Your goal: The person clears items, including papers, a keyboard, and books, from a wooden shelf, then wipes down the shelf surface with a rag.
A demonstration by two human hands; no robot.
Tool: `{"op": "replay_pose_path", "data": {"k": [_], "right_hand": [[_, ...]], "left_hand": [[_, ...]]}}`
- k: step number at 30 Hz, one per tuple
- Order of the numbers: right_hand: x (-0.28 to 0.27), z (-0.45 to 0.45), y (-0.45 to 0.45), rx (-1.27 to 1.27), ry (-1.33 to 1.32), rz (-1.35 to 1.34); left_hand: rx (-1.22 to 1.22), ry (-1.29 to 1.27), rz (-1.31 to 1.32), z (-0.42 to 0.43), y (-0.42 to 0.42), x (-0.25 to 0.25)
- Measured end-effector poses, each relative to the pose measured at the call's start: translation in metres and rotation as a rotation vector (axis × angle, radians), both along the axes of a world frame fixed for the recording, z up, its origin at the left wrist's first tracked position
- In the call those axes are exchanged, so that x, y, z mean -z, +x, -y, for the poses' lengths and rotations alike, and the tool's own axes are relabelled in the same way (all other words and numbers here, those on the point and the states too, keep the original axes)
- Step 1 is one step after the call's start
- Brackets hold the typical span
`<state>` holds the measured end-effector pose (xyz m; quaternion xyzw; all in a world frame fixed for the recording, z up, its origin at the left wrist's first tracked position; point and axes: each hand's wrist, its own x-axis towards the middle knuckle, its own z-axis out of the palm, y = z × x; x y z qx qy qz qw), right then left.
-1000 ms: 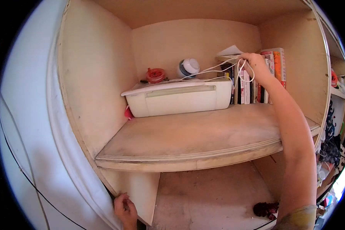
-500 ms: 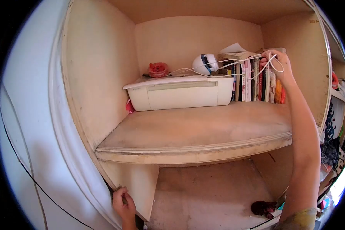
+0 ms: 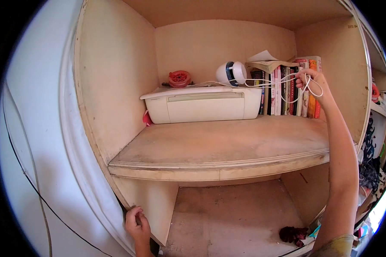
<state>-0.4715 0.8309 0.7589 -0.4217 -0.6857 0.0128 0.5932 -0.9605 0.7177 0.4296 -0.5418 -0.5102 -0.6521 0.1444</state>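
Observation:
My right hand [image 3: 312, 83] is closed around a looped white cable [image 3: 291, 102] in front of the books. The cable runs left across the printer top, past a rounded white device with a dark band [image 3: 230, 73]. That device lies tilted on the white printer [image 3: 206, 106]. A red coil or reel [image 3: 179, 79] sits at the printer's left end. Low on the left, my left hand [image 3: 137, 227] has curled fingers beside the cabinet's front edge [image 3: 123, 201]. Whatever may be within those fingers is hidden.
Upright books [image 3: 283, 94] stand right of the printer, with a book and paper [image 3: 263, 58] lying on top. The shelf board [image 3: 223, 143] juts out above a lower compartment holding a dark red bundle [image 3: 292, 234]. Wires [image 3: 25, 171] hang along the left wall.
My right hand has come down and slightly right with the cable, whose strands now hang lower. The white device has turned a little. My left hand has barely moved.

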Motion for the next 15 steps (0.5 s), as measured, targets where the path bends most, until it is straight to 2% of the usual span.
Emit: {"op": "replay_pose_path", "data": {"k": [5, 6, 9, 10, 13, 15], "right_hand": [[0.002, -0.003, 0.003, 0.027, 0.019, 0.213], [0.006, -0.005, 0.0, 0.0, 0.129, 0.21], [0.004, 0.002, -0.008, 0.041, 0.055, 0.263], [0.004, 0.0, -0.006, 0.113, 0.119, 0.367], [0.006, 0.015, -0.021, 0.171, 0.125, 0.453], [0.008, 0.011, -0.022, 0.163, 0.093, 0.415]], "left_hand": [[0.008, 0.007, 0.005, -0.003, -0.005, 0.007], [-0.001, 0.032, -0.012, -0.004, -0.005, 0.009], [0.017, -0.004, 0.051, -0.005, -0.006, 0.012], [0.018, -0.003, 0.051, -0.005, -0.006, 0.012], [-0.001, 0.021, 0.0, -0.005, -0.007, 0.011], [0.014, -0.002, 0.025, -0.005, -0.007, 0.01]]}}
